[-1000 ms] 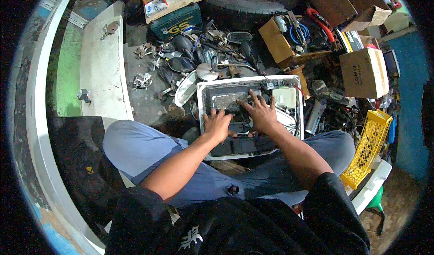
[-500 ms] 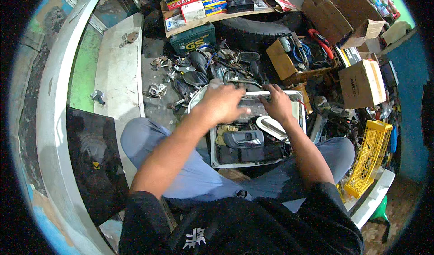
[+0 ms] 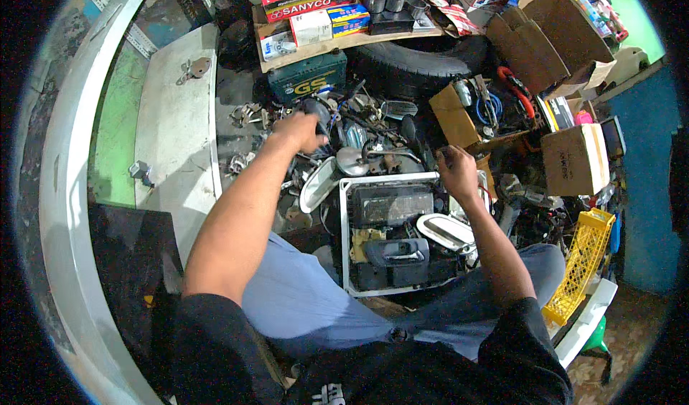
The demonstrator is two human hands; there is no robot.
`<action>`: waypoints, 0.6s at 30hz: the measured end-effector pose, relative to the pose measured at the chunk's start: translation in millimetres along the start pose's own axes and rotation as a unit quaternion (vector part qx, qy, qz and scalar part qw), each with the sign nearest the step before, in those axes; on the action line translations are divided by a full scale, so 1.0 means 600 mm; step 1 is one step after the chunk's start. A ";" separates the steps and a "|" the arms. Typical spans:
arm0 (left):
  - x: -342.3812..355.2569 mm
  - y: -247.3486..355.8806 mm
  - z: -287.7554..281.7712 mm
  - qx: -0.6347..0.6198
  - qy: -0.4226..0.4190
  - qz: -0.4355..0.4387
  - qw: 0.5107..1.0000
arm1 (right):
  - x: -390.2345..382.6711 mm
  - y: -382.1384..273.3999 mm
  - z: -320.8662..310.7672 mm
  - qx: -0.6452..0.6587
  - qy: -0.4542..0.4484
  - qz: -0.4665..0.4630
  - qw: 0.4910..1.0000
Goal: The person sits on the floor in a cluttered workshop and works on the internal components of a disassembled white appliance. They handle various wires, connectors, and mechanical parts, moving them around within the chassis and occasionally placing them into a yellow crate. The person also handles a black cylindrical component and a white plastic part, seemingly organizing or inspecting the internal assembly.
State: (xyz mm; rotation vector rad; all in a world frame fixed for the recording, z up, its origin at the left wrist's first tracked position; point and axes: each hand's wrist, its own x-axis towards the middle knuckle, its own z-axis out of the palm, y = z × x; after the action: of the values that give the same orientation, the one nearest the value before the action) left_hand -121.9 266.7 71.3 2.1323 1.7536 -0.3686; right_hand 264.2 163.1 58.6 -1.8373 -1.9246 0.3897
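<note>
My left hand [image 3: 298, 132] is stretched out over the pile of parts, thumb apart, its fingers at the near side of a dark mirror housing [image 3: 316, 112]. Whether they touch it I cannot tell. At the far right corner of a white-rimmed tray [image 3: 344, 240], my right hand [image 3: 457, 169] has its fingers curled; what they hold, if anything, is hidden. Inside the tray lie a grey door handle piece [image 3: 396, 253], a white oval frame [image 3: 443, 231] and dark flat parts. Another white oval frame [image 3: 319, 187] leans left of the tray, beside a round chrome mirror [image 3: 352, 161].
A green battery [image 3: 307, 76] and a tyre [image 3: 423, 64] stand behind the pile, with boxes on a wooden board [image 3: 316, 54] above. Cardboard boxes [image 3: 574, 159] and a yellow plastic basket [image 3: 580, 265] are on the right. White panels [image 3: 176, 110] line the left.
My left hand has moved left and away from over the tray to the dark mirror housing. The fingers of my right hand have curled in near the tray's corner. The view has shifted slightly.
</note>
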 end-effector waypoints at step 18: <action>0.077 0.088 0.003 0.002 -0.183 -0.040 0.982 | 0.226 0.039 0.415 -0.028 -0.175 0.072 0.982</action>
State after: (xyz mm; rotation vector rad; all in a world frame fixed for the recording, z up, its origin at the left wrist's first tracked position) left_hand -60.9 297.9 56.3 1.8541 1.6256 -0.7351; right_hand 158.0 324.4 -150.1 -2.0629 -2.0466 0.7573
